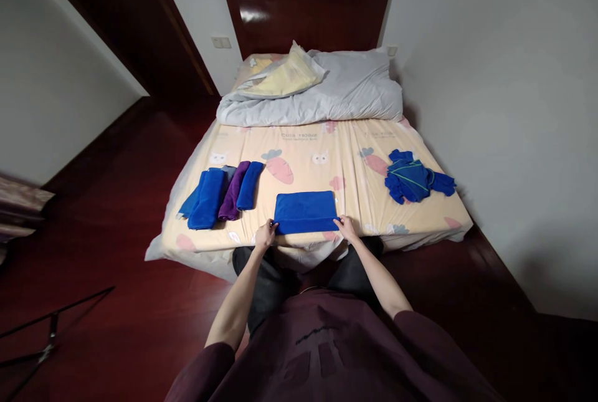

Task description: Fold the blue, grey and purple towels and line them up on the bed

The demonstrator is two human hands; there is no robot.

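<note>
A blue towel lies flat near the front edge of the bed, its near edge folded over in a band. My left hand pinches the left end of that fold, and my right hand grips the right end. To the left sit a folded blue towel, a rolled purple towel and a rolled blue towel, with greyish-blue cloth partly hidden beneath them. A crumpled heap of blue cloth with green lines rests on the right.
The bed has a cream sheet printed with carrots. A grey-white quilt and a yellow cloth lie by the dark wooden headboard. Black stand legs stand on the floor at lower left. A wall runs along the right.
</note>
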